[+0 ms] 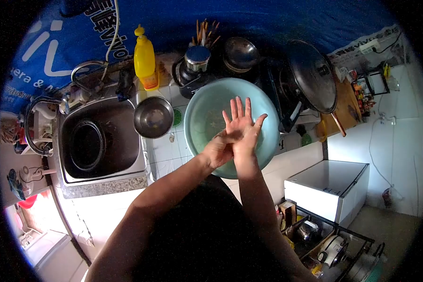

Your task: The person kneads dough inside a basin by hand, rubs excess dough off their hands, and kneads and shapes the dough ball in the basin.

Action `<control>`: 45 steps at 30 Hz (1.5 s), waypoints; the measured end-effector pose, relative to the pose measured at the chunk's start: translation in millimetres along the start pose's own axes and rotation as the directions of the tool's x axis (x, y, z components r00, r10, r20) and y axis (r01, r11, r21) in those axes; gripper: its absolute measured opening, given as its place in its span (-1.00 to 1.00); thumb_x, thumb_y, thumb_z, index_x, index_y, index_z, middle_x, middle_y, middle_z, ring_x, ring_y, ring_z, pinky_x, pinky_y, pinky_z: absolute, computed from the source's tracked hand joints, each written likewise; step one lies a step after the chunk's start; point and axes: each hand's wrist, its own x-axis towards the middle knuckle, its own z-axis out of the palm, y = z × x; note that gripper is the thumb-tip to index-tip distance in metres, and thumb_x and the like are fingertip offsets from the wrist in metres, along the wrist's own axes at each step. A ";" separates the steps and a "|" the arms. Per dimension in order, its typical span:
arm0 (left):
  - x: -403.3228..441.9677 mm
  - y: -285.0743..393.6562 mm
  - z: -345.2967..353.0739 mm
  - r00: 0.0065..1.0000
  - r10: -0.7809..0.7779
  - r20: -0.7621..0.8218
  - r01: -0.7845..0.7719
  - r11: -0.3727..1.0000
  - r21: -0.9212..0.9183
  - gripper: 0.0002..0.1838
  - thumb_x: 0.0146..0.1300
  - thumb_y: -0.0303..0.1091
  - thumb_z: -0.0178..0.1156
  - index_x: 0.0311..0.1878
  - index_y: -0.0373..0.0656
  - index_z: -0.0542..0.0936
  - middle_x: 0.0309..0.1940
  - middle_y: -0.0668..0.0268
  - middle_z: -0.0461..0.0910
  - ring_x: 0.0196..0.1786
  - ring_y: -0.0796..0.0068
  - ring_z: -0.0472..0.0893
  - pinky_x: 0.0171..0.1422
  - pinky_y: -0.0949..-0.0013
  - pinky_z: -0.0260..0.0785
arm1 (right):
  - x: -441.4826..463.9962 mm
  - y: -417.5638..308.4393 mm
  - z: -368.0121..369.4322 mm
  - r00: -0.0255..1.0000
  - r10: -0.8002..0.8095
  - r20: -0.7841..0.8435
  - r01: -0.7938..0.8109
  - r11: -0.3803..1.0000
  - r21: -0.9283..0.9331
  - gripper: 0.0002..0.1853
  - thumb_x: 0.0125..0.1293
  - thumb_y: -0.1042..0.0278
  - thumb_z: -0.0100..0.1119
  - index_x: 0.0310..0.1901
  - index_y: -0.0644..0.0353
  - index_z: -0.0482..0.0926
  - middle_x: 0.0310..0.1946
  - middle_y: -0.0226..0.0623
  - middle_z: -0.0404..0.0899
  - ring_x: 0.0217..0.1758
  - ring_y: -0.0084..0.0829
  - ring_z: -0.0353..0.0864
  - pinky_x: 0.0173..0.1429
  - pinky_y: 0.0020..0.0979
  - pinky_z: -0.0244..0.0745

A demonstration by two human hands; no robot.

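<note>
My right hand (243,127) is held palm up over a wide pale green basin (195,117), its fingers spread and nothing in it. My left hand (217,149) grips it near the base of the palm, with the thumb lying across the palm. The left hand's other fingers are mostly hidden behind the right hand. Both hands appear above the basin's near half. A small metal bowl (153,117) stands on the white tiles left of the basin.
At the left is a sink (120,115) with a dark round pan (88,144) in it. A yellow bottle (144,61) stands behind the metal bowl. Stacked bowls (241,52) and a large dark lid (314,75) are beyond the basin. A white cabinet (315,197) stands lower right.
</note>
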 end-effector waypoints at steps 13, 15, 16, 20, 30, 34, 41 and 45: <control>39.3 11.5 -24.3 0.993 0.019 -0.114 -0.003 0.990 0.141 -0.12 0.18 0.38 -0.37 0.37 -0.12 -0.07 0.35 0.12 -0.02 0.38 0.13 0.01 0.34 -0.07 -0.08 | 3.8 17.2 1.1 0.984 -0.169 -0.061 0.087 0.746 -0.661 -0.26 0.26 -0.35 -0.50 0.35 -0.04 -0.06 0.35 -0.22 -0.04 0.43 -0.28 -0.12 0.41 -0.15 -0.26; 29.2 12.0 -6.9 0.959 0.006 -0.282 -0.013 1.000 -0.025 -0.14 0.18 0.37 -0.32 0.37 -0.07 -0.04 0.36 0.14 -0.04 0.41 0.16 -0.06 0.39 -0.06 -0.26 | 8.8 4.8 -5.5 0.936 -0.166 -0.310 -0.064 0.786 -0.615 -0.30 0.31 -0.26 -0.46 0.36 -0.01 -0.12 0.38 -0.27 -0.14 0.44 -0.31 -0.19 0.42 -0.22 -0.25; 30.6 1.0 -8.4 0.959 0.007 -0.283 -0.015 1.000 -0.024 -0.14 0.18 0.37 -0.32 0.37 -0.07 -0.04 0.36 0.14 -0.04 0.41 0.16 -0.06 0.39 -0.06 -0.26 | 2.9 8.0 -30.7 0.934 -0.291 -0.208 0.044 0.671 -0.740 -0.33 0.31 -0.22 -0.33 0.35 -0.03 -0.03 0.32 -0.23 0.03 0.36 -0.36 0.03 0.39 -0.30 -0.19; 41.5 -34.4 -26.5 0.915 0.402 0.033 -0.262 0.530 0.806 -0.25 0.24 0.25 -0.22 0.34 -0.10 0.10 0.34 0.07 0.02 0.40 0.20 -0.05 0.42 0.23 -0.26 | -7.8 13.7 -78.3 0.978 -0.190 -0.086 0.047 0.601 -0.798 -0.33 0.32 -0.16 -0.26 0.34 0.05 -0.04 0.29 -0.17 0.04 0.34 -0.30 0.05 0.38 -0.29 -0.08; 21.7 7.1 9.0 0.815 0.470 0.339 -0.483 0.227 0.846 -0.52 0.24 0.02 0.01 -0.41 -0.32 0.52 0.13 -0.06 0.34 0.39 0.11 0.00 0.43 0.11 -0.37 | -12.1 22.9 -48.6 0.986 0.139 -0.098 -0.157 0.965 -0.212 -0.40 0.29 0.02 -0.03 0.26 0.17 0.11 0.13 -0.21 0.22 0.22 -0.37 0.19 0.31 -0.33 0.08; 12.4 13.4 5.5 0.879 0.240 0.412 -0.475 0.363 0.801 -0.49 0.28 -0.16 0.02 0.21 -0.24 0.28 0.37 0.15 -0.02 0.39 0.34 -0.04 0.40 0.28 -0.18 | -22.3 -0.9 6.1 0.963 0.191 -0.191 -0.228 0.954 -0.195 -0.46 0.17 0.07 0.18 0.10 0.17 0.30 -0.05 -0.28 0.33 0.08 -0.42 0.30 0.27 -0.32 0.16; 7.0 23.3 7.0 0.849 -0.015 0.528 -0.477 0.408 0.778 -0.41 0.22 -0.32 0.11 0.28 -0.23 0.16 0.22 0.23 0.21 0.27 0.38 0.18 0.35 0.33 -0.03 | -28.8 -8.8 9.9 0.971 0.130 -0.203 -0.174 0.961 -0.215 -0.32 0.17 -0.10 0.10 0.11 0.30 0.18 -0.03 -0.22 0.25 0.19 -0.33 0.20 0.36 -0.25 0.08; 9.8 -1.1 -6.8 0.894 0.285 0.345 -0.436 0.383 0.814 -0.65 0.23 -0.23 0.09 -0.02 -0.26 0.43 -0.04 0.21 0.39 0.10 0.36 0.29 0.22 0.31 0.10 | -30.1 -7.9 2.9 0.941 0.250 -0.227 -0.277 0.956 -0.098 -0.42 0.23 -0.10 0.01 0.10 0.19 0.26 -0.07 -0.25 0.36 0.07 -0.35 0.35 0.23 -0.31 0.18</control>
